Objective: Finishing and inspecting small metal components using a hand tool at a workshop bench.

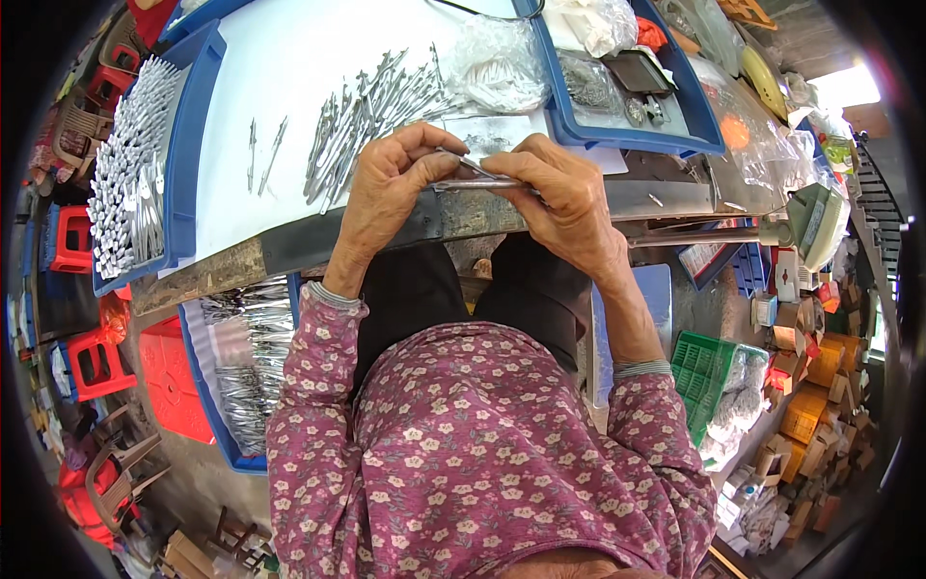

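Note:
Over the table's front edge, my left hand [386, 193] pinches one end of a slim silver metal piece [471, 166] between thumb and fingers. The other end is gripped by my right hand [567, 193], its thumb and index finger pressed together. My fingers partly cover the piece, so its exact kind does not show. Just beyond my hands a loose pile of similar slim silver pieces [371, 121] lies on the white table top [260, 58]. Two single pieces [274, 154] lie apart to the left of the pile.
A blue tray [185, 174] of upright white-tipped slim pieces stands at the left. At the back right, another blue tray [627, 138] holds bags and small parts, beside a clear plastic bag [497, 63]. Below the table are a blue bin [217, 425] of metal pieces and a green crate [699, 372].

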`<action>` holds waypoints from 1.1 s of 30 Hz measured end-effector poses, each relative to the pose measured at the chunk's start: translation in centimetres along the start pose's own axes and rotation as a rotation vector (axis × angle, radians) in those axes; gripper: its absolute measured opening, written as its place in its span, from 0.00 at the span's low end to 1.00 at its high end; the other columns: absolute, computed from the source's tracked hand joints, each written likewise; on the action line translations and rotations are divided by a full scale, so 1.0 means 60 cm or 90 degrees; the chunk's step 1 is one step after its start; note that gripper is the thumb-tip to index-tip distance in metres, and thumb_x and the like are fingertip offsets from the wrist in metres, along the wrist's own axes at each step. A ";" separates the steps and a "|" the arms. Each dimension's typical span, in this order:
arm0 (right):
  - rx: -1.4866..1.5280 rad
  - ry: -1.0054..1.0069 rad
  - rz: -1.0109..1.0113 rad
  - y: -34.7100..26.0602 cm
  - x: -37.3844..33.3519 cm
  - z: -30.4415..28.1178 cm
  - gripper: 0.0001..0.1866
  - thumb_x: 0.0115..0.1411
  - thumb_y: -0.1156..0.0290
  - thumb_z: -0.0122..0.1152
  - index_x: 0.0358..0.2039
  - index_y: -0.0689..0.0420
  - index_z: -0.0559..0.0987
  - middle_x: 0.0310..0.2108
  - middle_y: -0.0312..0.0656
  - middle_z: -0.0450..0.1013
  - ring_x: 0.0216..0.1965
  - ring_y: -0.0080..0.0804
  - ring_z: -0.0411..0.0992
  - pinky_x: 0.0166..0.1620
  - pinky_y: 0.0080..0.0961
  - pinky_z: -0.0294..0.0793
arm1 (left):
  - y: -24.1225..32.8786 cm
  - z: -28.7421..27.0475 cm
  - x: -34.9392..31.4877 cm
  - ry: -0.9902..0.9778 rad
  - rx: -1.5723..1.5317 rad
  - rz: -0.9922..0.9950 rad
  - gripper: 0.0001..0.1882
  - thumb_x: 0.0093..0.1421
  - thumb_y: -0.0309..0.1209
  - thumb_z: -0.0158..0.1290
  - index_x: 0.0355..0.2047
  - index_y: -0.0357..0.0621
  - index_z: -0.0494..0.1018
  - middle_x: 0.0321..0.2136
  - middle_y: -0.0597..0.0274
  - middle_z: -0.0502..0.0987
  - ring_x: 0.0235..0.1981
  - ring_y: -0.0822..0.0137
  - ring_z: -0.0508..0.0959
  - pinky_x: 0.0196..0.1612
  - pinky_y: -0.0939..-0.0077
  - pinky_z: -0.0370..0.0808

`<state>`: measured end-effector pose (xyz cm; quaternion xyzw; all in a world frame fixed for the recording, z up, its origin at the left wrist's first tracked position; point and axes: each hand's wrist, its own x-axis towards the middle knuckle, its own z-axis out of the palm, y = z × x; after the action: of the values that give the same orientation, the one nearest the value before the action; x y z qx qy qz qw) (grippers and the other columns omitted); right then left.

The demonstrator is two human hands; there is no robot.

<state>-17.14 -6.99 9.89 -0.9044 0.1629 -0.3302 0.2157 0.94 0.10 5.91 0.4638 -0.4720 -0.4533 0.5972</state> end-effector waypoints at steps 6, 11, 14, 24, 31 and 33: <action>-0.060 -0.019 -0.024 0.004 -0.007 0.004 0.17 0.41 0.82 0.61 0.34 0.53 0.75 0.23 0.39 0.66 0.25 0.36 0.69 0.25 0.29 0.66 | -0.004 -0.002 -0.001 -0.019 -0.044 0.002 0.07 0.59 0.25 0.48 0.36 0.34 0.71 0.25 0.58 0.78 0.28 0.74 0.77 0.32 0.85 0.73; -0.069 -0.063 -0.019 0.008 -0.009 0.001 0.18 0.43 0.81 0.59 0.36 0.52 0.75 0.24 0.37 0.66 0.28 0.36 0.69 0.29 0.30 0.67 | -0.018 -0.004 -0.002 -0.005 -0.123 0.011 0.08 0.59 0.26 0.48 0.36 0.33 0.71 0.26 0.56 0.78 0.28 0.73 0.77 0.32 0.84 0.73; -0.087 -0.083 -0.001 0.010 -0.006 -0.002 0.16 0.44 0.81 0.58 0.36 0.51 0.76 0.23 0.37 0.66 0.29 0.36 0.69 0.30 0.31 0.67 | -0.026 -0.002 0.000 0.001 -0.136 0.010 0.08 0.58 0.25 0.49 0.36 0.32 0.71 0.25 0.56 0.78 0.28 0.74 0.77 0.32 0.84 0.73; -0.169 -0.083 0.023 0.073 0.014 0.028 0.11 0.48 0.81 0.58 0.33 0.55 0.78 0.22 0.39 0.67 0.26 0.34 0.68 0.29 0.26 0.66 | -0.059 0.016 0.013 0.250 0.407 0.203 0.03 0.44 0.20 0.54 0.22 0.38 0.73 0.21 0.57 0.69 0.27 0.58 0.70 0.30 0.68 0.66; 0.274 0.029 0.248 0.066 0.049 0.053 0.10 0.54 0.72 0.58 0.37 0.60 0.77 0.21 0.30 0.70 0.23 0.12 0.62 0.25 0.16 0.63 | -0.076 0.018 0.012 0.255 0.500 0.273 0.04 0.42 0.20 0.55 0.21 0.37 0.72 0.22 0.58 0.69 0.28 0.57 0.70 0.32 0.67 0.66; 0.330 0.077 0.284 0.049 0.060 0.064 0.10 0.54 0.73 0.57 0.37 0.61 0.76 0.22 0.31 0.71 0.24 0.14 0.64 0.27 0.14 0.65 | -0.079 0.017 0.011 0.255 0.494 0.274 0.04 0.42 0.20 0.55 0.21 0.37 0.72 0.22 0.58 0.69 0.28 0.57 0.70 0.32 0.67 0.66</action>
<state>-12.42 -9.97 7.70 -0.7403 0.2798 -0.3585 0.4950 -0.43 -1.45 1.45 0.6223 -0.5669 -0.0116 0.5396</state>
